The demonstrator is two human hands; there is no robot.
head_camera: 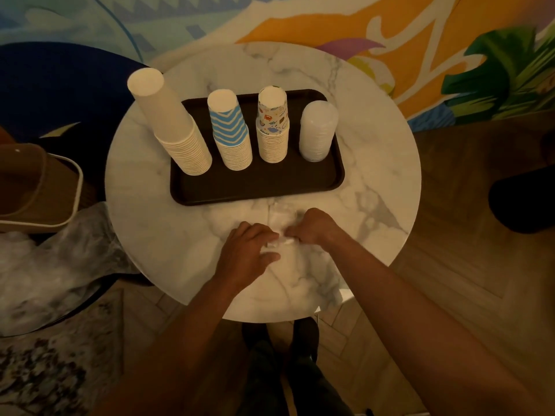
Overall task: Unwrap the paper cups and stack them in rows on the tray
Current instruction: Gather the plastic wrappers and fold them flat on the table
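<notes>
1. Paper cups stand upside down in a row along the far side of the dark tray (258, 187), seen from the head camera: a tall plain white stack (171, 124) leaning left, a blue zigzag stack (231, 130), a small patterned stack (272, 124), and a stack of translucent lids or cups (319, 130) at the right end; which of the two I cannot tell.

2. Both hands work just in front of the tray on the round marble counter (375, 175). The left hand (249, 253) lies flat with fingers spread loosely over a thin clear wrapper (285, 244). The right hand (315, 228) has its fingers curled together, apparently pinching the same wrapper; the blur hides the exact grip.

3. My judgement: the stacking looks largely done, and the step in hand is handling the emptied wrapping. Whether any cups remain inside it cannot be told.

4. The next move probably calls for gathering the film into one hand and lifting it clear without sweeping toward the tray.

5. The tray's near half is bare, leaving room for a second row. The tray's near rim sits near the hands, and the tall white stack overhangs the tray's left edge, so a nudge could topple it.

6. More crumpled plastic (60, 259) lies off the counter at the left, beside a brown bin (39, 187).
</notes>
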